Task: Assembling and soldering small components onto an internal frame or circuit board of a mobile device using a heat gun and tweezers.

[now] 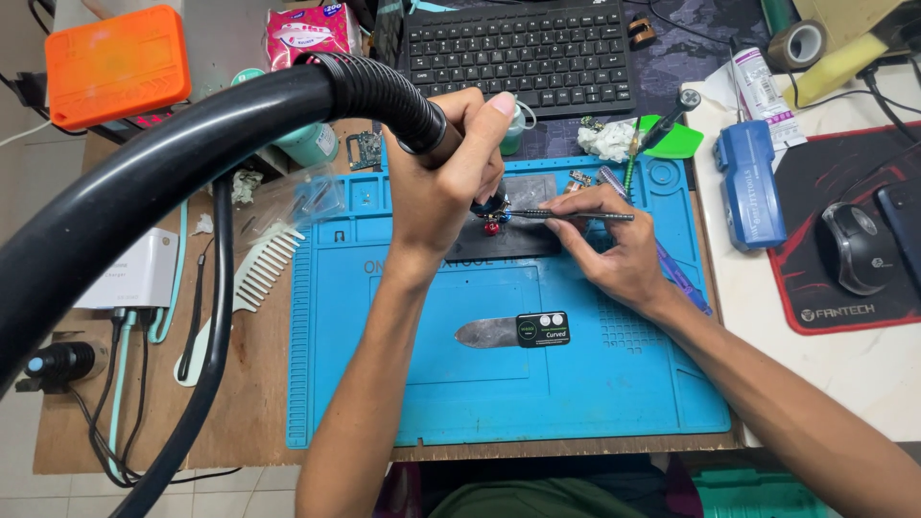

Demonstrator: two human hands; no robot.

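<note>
My left hand grips the handle of a hot-air tool whose thick black ribbed hose arcs off to the left. Its nozzle points down at a small dark device lying on the blue work mat. My right hand rests on the mat just right of the device. It pinches thin metal tweezers, whose tips point left to a spot under the nozzle, next to a small red part. My left hand hides the nozzle tip.
A flat metal pry tool lies mid-mat. A white comb and white charger sit left. Behind are a black keyboard, orange box and tissue pack. A blue case and mouse lie right.
</note>
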